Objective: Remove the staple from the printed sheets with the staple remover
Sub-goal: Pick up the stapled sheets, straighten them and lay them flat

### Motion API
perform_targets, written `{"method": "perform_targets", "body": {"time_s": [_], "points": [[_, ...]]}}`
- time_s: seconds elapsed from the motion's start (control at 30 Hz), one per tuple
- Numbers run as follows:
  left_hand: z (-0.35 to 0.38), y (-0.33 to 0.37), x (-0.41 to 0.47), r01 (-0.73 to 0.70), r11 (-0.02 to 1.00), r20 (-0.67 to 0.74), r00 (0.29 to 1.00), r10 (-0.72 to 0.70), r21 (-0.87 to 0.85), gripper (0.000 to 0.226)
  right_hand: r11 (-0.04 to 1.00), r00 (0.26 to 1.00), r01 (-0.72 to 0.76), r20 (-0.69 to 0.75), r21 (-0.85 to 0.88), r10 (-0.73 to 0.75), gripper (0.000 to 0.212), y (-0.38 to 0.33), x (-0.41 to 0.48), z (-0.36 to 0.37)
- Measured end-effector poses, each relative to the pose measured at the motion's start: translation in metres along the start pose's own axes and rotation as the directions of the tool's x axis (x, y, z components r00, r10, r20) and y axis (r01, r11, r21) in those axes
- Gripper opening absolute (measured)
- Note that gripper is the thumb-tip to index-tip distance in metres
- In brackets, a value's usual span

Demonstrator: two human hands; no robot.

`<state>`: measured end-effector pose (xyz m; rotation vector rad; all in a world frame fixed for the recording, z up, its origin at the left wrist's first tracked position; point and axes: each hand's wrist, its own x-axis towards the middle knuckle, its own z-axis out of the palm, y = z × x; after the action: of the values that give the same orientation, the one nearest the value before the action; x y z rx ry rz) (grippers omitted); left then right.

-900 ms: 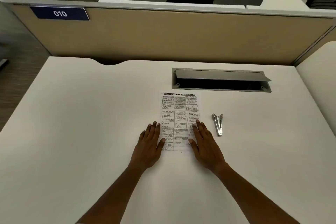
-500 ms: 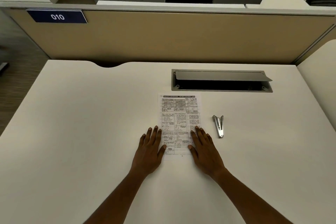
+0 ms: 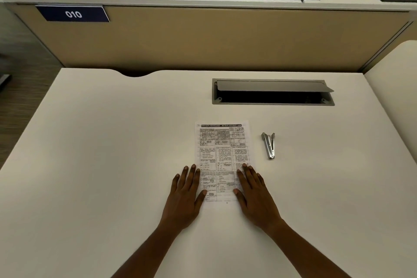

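Resting flat and empty, the left hand and right hand pin the thin, floppy printed sheets at their near corners. To the right, untouched, lies the small rigid metal staple remover, likely best pinched across its two arms.

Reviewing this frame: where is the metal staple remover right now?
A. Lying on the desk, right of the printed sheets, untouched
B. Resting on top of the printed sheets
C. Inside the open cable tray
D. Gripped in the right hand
A: the silver metal staple remover lies on the white desk to the right of the printed sheets, while the left hand and right hand rest flat at the sheets' lower edges.
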<state>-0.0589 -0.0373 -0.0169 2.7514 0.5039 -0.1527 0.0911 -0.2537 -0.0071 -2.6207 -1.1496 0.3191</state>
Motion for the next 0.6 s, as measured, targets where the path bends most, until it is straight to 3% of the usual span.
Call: {"method": "perform_targets", "body": {"time_s": [0.13,0.27,0.33,0.43,0.5,0.6], "points": [[-0.001,0.008,-0.011,0.027,0.998,-0.044,0.999,-0.030,-0.062,0.073,1.000,1.000,0.014,0.007,0.008,-0.014,0.064,-0.003,-0.009,-0.003],[-0.022,0.019,0.001,0.124,0.943,-0.182,0.965,-0.186,-0.307,0.069,0.995,0.993,-0.024,-0.109,0.097,0.034,0.059,-0.004,0.003,-0.022],[-0.036,0.026,0.018,0.209,0.835,-0.186,0.921,-0.343,-0.510,0.069,0.989,0.983,-0.083,-0.156,0.121,0.102,0.054,-0.002,0.016,-0.030],[-0.060,0.032,0.047,0.362,0.551,-0.026,0.819,-0.573,-0.752,0.073,0.975,0.971,-0.162,-0.152,0.154,0.185,0.049,-0.004,0.034,-0.039],[-0.069,0.035,0.061,0.439,0.393,0.107,0.765,-0.635,-0.808,0.074,0.979,0.975,-0.163,-0.135,0.120,0.178,0.048,-0.006,0.041,-0.039],[-0.072,0.041,0.070,0.464,0.252,0.217,0.741,-0.635,-0.849,0.075,0.989,0.982,-0.145,-0.116,0.033,0.148,0.046,-0.008,0.043,-0.034]]}}
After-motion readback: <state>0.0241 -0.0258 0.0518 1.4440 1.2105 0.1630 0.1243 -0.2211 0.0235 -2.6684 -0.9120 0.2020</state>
